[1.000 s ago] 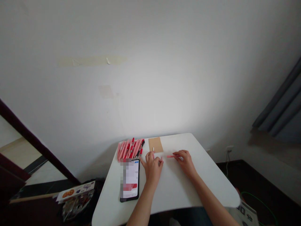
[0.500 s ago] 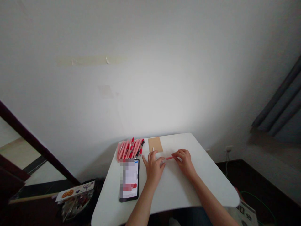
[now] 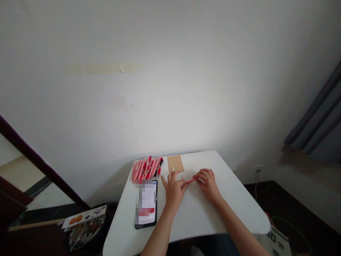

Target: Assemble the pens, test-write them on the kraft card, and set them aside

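Between my two hands is a slim pink-red pen [image 3: 191,181], lying roughly level just over the white table [image 3: 197,217]. My left hand [image 3: 173,192] pinches its left end between thumb and forefinger, with the other fingers spread. At the right end, the fingertips of my right hand [image 3: 209,185] are closed around the pen. Part of each end is hidden by the fingers. Just beyond my left hand lies a brown card [image 3: 176,162], with a small white stick-like piece [image 3: 173,169] at its near edge.
A pile of pink, red and black pens [image 3: 146,169] lies at the table's back left. In front of it is a phone [image 3: 147,206] with a lit, partly blurred screen. A white wall [image 3: 186,89] rises behind the table. A bin [image 3: 86,231] stands left on the floor.
The fingers of both hands have come closer together along the pen, and my left thumb and forefinger now meet its left end. My right hand has shifted slightly left.
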### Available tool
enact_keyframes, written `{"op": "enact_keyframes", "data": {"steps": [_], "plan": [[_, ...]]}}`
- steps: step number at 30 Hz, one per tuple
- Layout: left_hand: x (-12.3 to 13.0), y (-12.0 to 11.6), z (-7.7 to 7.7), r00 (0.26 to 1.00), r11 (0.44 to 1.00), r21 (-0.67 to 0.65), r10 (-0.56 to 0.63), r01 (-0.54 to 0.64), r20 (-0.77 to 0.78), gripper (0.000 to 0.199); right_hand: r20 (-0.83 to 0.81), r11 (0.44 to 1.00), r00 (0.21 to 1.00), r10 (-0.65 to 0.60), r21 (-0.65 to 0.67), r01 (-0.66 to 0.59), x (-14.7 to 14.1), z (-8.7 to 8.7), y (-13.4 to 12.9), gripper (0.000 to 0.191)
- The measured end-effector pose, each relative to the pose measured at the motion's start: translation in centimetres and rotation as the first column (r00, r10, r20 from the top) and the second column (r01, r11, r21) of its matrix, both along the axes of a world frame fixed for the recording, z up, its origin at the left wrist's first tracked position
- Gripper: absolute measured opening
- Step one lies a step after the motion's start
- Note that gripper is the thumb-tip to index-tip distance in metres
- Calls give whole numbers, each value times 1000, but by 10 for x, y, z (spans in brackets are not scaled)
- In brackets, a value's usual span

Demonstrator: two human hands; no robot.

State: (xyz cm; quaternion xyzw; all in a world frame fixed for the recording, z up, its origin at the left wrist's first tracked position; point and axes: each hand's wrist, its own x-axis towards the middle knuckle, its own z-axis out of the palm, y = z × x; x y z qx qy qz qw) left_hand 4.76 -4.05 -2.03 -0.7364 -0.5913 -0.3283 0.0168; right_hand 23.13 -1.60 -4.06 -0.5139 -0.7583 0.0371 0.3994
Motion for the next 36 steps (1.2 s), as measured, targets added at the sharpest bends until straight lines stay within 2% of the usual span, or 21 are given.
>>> {"op": "enact_keyframes", "data": {"steps": [18,28,36], "plan": [[0,1,-1,1000,1000,-9,-3,3,-18,6,-109,999,993,43,-16,-45,3,-5,5,16],[0,0,2,999,1000,12,19,-19,-32,8,-174,1000,985,-5,-12,3,7,-6,7,17],[6,-2,8,995,995,78,67,-62,-74,7,-208,999,977,-42,-35,36,7,-8,7,21]]}}
